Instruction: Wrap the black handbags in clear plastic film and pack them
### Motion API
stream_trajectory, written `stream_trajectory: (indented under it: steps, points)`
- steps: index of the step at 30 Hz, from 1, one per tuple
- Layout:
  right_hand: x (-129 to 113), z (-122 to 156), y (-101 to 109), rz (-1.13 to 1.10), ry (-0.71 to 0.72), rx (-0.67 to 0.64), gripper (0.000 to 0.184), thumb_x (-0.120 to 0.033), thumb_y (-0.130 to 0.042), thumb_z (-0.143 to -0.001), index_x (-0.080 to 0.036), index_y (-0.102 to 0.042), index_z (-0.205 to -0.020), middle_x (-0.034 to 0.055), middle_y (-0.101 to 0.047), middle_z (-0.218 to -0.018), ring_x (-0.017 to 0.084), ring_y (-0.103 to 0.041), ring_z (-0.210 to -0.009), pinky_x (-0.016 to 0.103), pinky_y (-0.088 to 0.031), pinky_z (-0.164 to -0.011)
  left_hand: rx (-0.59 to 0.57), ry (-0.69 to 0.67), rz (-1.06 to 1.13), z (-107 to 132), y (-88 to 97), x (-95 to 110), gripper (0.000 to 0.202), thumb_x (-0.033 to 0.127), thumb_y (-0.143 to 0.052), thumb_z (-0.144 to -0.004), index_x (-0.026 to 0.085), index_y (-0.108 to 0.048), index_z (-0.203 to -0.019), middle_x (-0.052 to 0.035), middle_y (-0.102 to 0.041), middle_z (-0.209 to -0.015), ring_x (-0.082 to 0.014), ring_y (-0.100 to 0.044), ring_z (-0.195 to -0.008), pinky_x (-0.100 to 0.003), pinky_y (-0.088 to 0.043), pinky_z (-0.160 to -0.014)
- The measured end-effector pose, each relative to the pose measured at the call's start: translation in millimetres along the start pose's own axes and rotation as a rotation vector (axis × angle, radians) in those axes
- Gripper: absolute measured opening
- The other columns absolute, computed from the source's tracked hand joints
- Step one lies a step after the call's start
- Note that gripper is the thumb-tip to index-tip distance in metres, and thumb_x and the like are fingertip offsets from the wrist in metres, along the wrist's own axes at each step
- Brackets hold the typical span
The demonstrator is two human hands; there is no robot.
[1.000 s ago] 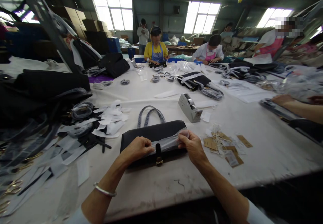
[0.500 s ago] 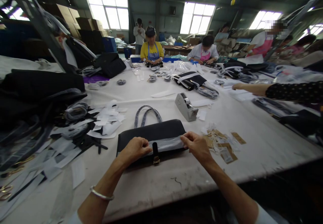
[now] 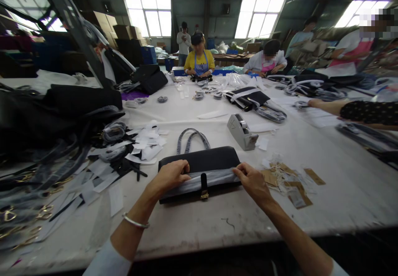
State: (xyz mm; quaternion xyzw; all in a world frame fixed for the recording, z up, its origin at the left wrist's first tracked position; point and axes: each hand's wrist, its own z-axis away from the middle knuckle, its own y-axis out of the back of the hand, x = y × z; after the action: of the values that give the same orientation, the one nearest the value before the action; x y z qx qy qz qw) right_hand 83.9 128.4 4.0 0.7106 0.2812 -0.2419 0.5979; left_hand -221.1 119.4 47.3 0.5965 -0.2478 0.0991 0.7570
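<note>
A black handbag (image 3: pixel 199 160) lies on the table before me, its wrapped loop handles (image 3: pixel 193 139) pointing away. Along its front runs a whitish translucent wrapping strip (image 3: pixel 222 177), crossed by a narrow black strap with a gold buckle (image 3: pixel 204 194). My right hand (image 3: pixel 253 182) pinches the strip near the bag's right end. At the left part of the strip, my left hand (image 3: pixel 171 177) is closed with thumb and curled fingers at its upper edge; the exact contact is partly hidden.
A grey tape dispenser (image 3: pixel 243 133) stands beyond the bag. Brown tags with strings (image 3: pixel 289 180) lie to the right. White paper pieces (image 3: pixel 149 141), wrapped straps and black bags (image 3: pixel 83 102) crowd the left. A co-worker's arm (image 3: pixel 326 107) reaches in from the right; others work across the table.
The view has turned left, so everything appears further right. My left hand has shifted up slightly along the strip, uncovering more of its left part. My right hand keeps its pinch.
</note>
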Motion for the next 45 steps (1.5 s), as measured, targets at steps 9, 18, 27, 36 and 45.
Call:
stream_trajectory:
  steps: [9, 18, 27, 36, 45]
  points:
    - [-14, 0, 3, 0.226, 0.053, 0.052, 0.024, -0.042, -0.053, -0.088, -0.023, -0.061, -0.076, 0.0011, -0.065, -0.067, 0.018, -0.058, -0.063, 0.027, -0.032, -0.059, -0.189, -0.164, 0.242, -1, 11.4, -23, 0.015, 0.029, -0.050, -0.078, 0.018, -0.056, -0.072, 0.0027, -0.054, -0.070, -0.0136, -0.049, -0.069, -0.023, -0.037, -0.065]
    - [-15, -5, 2, 0.326, 0.090, 0.008, 0.019, -0.036, -0.053, -0.091, -0.023, -0.058, -0.078, 0.0007, -0.065, -0.070, 0.018, -0.059, -0.066, 0.027, -0.030, -0.059, -0.309, -0.212, 0.188, -3, 20.6, -25, 0.011, 0.026, -0.049, -0.077, 0.018, -0.052, -0.070, 0.0028, -0.050, -0.070, -0.0132, -0.046, -0.069, -0.022, -0.036, -0.065]
    - [-8, -4, 2, 0.297, 0.092, -0.025, 0.018, -0.037, -0.054, -0.090, -0.024, -0.058, -0.079, 0.0002, -0.065, -0.070, 0.018, -0.059, -0.066, 0.028, -0.030, -0.060, -0.378, -0.211, 0.137, -11, 26.9, -20, 0.012, 0.025, -0.049, -0.076, 0.018, -0.053, -0.068, 0.0026, -0.051, -0.068, -0.0138, -0.046, -0.068, -0.022, -0.036, -0.064]
    - [-5, -14, 1, 0.239, 0.071, -0.101, 0.013, -0.032, -0.057, -0.089, -0.023, -0.056, -0.080, -0.0010, -0.062, -0.069, 0.016, -0.055, -0.062, 0.026, -0.028, -0.058, 0.123, -0.108, -0.234, 15, 23.1, 33, 0.018, 0.014, -0.052, -0.080, 0.019, -0.066, -0.089, -0.0070, -0.064, -0.097, -0.0236, -0.058, -0.093, -0.034, -0.044, -0.084]
    - [-6, -22, 6, 0.164, 0.036, -0.132, 0.009, -0.030, -0.063, -0.084, -0.023, -0.059, -0.078, -0.0017, -0.062, -0.066, 0.015, -0.055, -0.062, 0.026, -0.026, -0.057, 0.159, -0.499, -0.550, -14, -100.9, 73, 0.069, 0.046, -0.056, -0.090, 0.021, -0.031, -0.149, -0.0119, -0.041, -0.151, -0.0309, -0.028, -0.143, -0.059, -0.020, -0.115]
